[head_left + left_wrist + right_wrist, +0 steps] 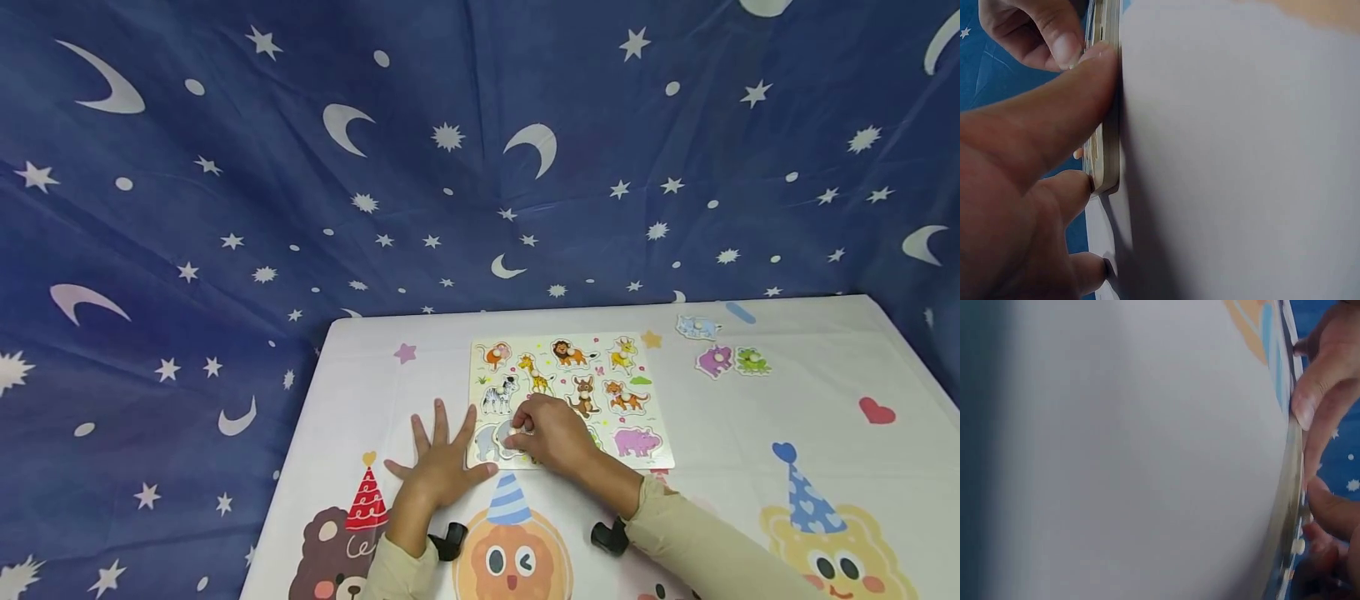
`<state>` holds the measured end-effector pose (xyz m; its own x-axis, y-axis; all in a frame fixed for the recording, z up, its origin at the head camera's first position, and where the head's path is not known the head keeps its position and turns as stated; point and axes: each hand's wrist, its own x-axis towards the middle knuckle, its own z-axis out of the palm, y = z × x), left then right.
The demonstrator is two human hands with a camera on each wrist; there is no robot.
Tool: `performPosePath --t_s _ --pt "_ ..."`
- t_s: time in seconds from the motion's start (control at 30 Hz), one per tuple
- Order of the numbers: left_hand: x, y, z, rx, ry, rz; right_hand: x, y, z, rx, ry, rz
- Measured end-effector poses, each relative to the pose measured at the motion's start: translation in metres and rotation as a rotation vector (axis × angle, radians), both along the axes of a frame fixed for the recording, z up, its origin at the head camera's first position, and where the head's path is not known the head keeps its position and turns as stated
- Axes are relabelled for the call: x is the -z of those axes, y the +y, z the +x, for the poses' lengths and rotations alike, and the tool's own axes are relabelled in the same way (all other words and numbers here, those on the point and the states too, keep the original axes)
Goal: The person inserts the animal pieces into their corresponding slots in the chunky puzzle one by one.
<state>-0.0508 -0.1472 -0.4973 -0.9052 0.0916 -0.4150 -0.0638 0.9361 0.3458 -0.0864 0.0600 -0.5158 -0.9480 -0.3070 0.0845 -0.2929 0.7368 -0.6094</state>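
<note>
A wooden animal puzzle board [480, 342] lies on the table. My right hand [557, 435] is over its lower left part, pinching a grey elephant puzzle piece [504, 438] between thumb and fingers. The piece overlaps the grey elephant picture [485, 444] in the board's lower left corner. My left hand [441, 468] has its fingers spread at the board's left side. In the left wrist view, the left thumb [1079, 94] rests against the edge of the board [1109, 144]. My right hand hides part of the bottom row.
Right of the board lie loose pieces: a blue rhino [697, 327], a purple piece [714, 360] and a green one [752, 361]. Knobbed pieces such as the lion [572, 353] sit in the board. A dark blue starry curtain [480, 167] hangs behind the table.
</note>
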Motion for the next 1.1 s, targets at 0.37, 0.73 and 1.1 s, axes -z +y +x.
performPosePath --t_s 0.37,0.73,1.1 --pt "0.001 -0.001 0.000 -0.005 0.000 0.006 0.003 0.005 -0.011 -0.140 0.027 -0.050" --pt "0.003 -0.001 -0.001 0.000 0.001 0.000 0.001 -0.007 -0.014 -0.175 0.028 -0.019" --pt "0.001 -0.001 -0.001 0.001 -0.015 -0.008 0.003 -0.018 -0.015 -0.201 0.028 -0.016"
